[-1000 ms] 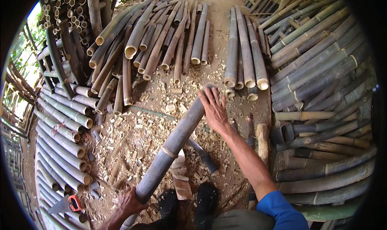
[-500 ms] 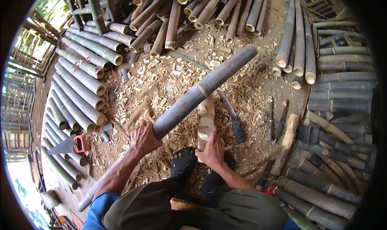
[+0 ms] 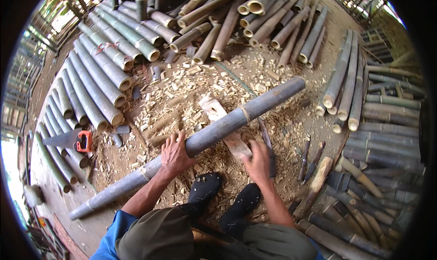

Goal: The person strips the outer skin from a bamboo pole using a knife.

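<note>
A long grey bamboo pole (image 3: pixel 216 127) lies slantwise before me, its far end up to the right. My left hand (image 3: pixel 175 154) holds it near its middle, with the fingers over the far side. Under the pole, a pale wooden block (image 3: pixel 236 146) rests on the chips, its chopped end beyond the pole. Beside the block's near end is my right hand (image 3: pixel 258 160), fingers bent and thumb apart, with nothing visible in it. Just right of that hand lies a curved blade with a dark wrapped handle (image 3: pixel 272 163), partly hidden.
Wood chips (image 3: pixel 182 103) cover the ground. A handsaw with an orange handle (image 3: pixel 83 141) rests on bamboo poles (image 3: pixel 86 84) at the left. More bamboo is stacked at the back and right. A rough log (image 3: pixel 318 175) and two dark-handled tools (image 3: pixel 314 159) lie right of me.
My right hand has come off the wooden block and moved toward the wrapped handle. The block now lies tilted under the pole. The view has shifted; my left hand stays on the pole.
</note>
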